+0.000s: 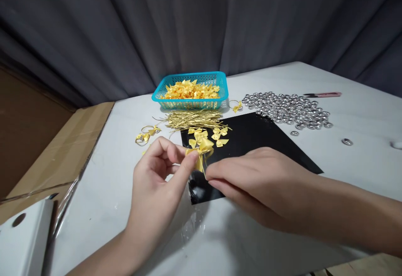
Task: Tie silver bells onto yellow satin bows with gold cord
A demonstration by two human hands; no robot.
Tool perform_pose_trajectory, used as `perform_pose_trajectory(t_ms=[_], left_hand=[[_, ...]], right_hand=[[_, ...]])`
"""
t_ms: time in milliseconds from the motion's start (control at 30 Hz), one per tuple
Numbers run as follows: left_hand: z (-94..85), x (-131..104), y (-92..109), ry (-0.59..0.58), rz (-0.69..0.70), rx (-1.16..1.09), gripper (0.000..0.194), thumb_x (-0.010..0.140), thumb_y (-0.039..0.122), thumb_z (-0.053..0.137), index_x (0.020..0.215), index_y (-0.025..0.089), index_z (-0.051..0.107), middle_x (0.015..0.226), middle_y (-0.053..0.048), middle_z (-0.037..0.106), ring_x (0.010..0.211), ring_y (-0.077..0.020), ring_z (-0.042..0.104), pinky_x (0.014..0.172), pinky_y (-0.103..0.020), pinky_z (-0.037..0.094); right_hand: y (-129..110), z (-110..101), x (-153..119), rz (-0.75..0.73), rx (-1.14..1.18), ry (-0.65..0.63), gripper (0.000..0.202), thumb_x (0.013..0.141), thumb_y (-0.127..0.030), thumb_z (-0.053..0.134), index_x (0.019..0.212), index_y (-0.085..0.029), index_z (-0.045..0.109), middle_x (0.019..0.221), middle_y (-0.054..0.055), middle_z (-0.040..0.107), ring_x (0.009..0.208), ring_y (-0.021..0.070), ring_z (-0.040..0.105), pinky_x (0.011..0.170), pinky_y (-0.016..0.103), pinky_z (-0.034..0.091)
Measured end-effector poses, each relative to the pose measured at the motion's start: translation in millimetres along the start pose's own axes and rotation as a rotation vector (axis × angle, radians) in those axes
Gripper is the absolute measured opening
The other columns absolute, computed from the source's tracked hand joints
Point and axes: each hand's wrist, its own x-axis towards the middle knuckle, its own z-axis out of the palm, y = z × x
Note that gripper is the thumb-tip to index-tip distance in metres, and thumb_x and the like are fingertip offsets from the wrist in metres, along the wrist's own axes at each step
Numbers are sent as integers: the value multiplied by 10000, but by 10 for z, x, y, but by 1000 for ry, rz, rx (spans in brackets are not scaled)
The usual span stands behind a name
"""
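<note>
My left hand (163,171) pinches a yellow ribbon bow (204,145) between thumb and fingers, above the left part of a black sheet (251,138). From the bow a thin gold tie runs down to the closed fingertips of my right hand (251,175), which grip it just right of the bow. Several small yellow bows (222,143) lie on the sheet behind my hands. Beyond them is a pile of gold ties (194,119). Finished-looking bows with looped ties (142,138) rest to the left.
A blue basket (190,100) full of yellow bows stands at the back. Silver rings (285,106) are heaped at the right, near a pink-handled tool (326,94); one ring (347,142) lies apart. Cardboard (63,142) and a white object (27,238) border the left side.
</note>
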Motion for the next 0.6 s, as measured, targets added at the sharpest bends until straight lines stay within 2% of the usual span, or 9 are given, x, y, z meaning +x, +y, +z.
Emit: perform_pose_trajectory(t_ms=[67, 167, 267, 367, 500, 600], left_hand=[[12, 2, -11, -56, -23, 33, 276, 778, 174, 650, 651, 210, 408, 635, 67, 529, 545, -68, 477, 498, -163, 416], [39, -8, -11, -131, -2, 44, 237, 786, 150, 618, 660, 208, 426, 622, 73, 502, 538, -59, 481, 500, -148, 427], [67, -32, 11, -165, 27, 30, 244, 762, 111, 632, 657, 206, 434, 591, 90, 486, 538, -42, 515, 492, -112, 427], [85, -55, 39, -185, -33, 12, 248, 751, 116, 651, 669, 210, 437, 602, 94, 501, 553, -52, 562, 497, -127, 450], [88, -85, 68, -224, -112, 20, 273, 731, 118, 675, 650, 206, 429, 596, 90, 526, 524, -49, 511, 488, -134, 437], [72, -106, 69, -218, -139, 7, 291, 729, 125, 684, 643, 205, 418, 608, 75, 563, 542, -56, 499, 485, -131, 419]], right_hand=[[16, -36, -21, -32, -33, -35, 181, 881, -101, 438, 848, -130, 613, 654, -12, 576, 512, 85, 431, 487, 244, 258], [68, -139, -13, -91, -14, 17, 181, 887, -105, 456, 918, -134, 632, 685, -17, 597, 531, 77, 436, 496, 233, 254], [152, -276, 61, -147, 23, 67, 166, 918, -151, 466, 885, -110, 624, 687, -21, 584, 530, 47, 401, 507, 204, 265], [250, -377, 172, -186, 95, 98, 129, 913, -139, 502, 864, -84, 608, 686, -36, 553, 536, 6, 381, 525, 149, 283], [368, -362, 282, -193, 239, 66, 93, 875, -76, 530, 868, -52, 620, 641, -44, 516, 535, -12, 382, 514, 106, 288], [424, -271, 300, -161, 340, 56, 93, 874, -95, 531, 859, -54, 613, 676, -27, 547, 529, -7, 371, 486, 105, 287]])
